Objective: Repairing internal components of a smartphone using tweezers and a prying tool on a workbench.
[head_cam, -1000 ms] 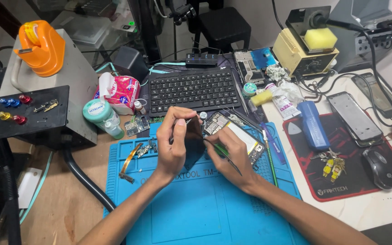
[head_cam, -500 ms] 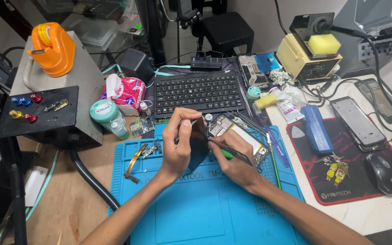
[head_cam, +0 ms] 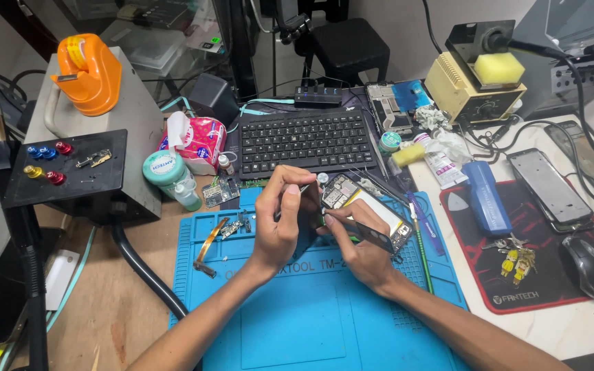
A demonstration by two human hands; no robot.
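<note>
Now left hand [head_cam: 280, 227] raised, right hand [head_cam: 360, 240] still gripping opened phone [head_cam: 364, 209]

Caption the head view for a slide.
Left hand and right hand work on an opened phone over a blue mat.

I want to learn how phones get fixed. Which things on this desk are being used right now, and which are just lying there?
In use:
left hand
right hand
opened phone with bare circuit board
thin metal tool
blue rubber work mat

Lying about:
black keyboard
orange tape dispenser
blue oblong case
black computer mouse
yellow sponge
</note>
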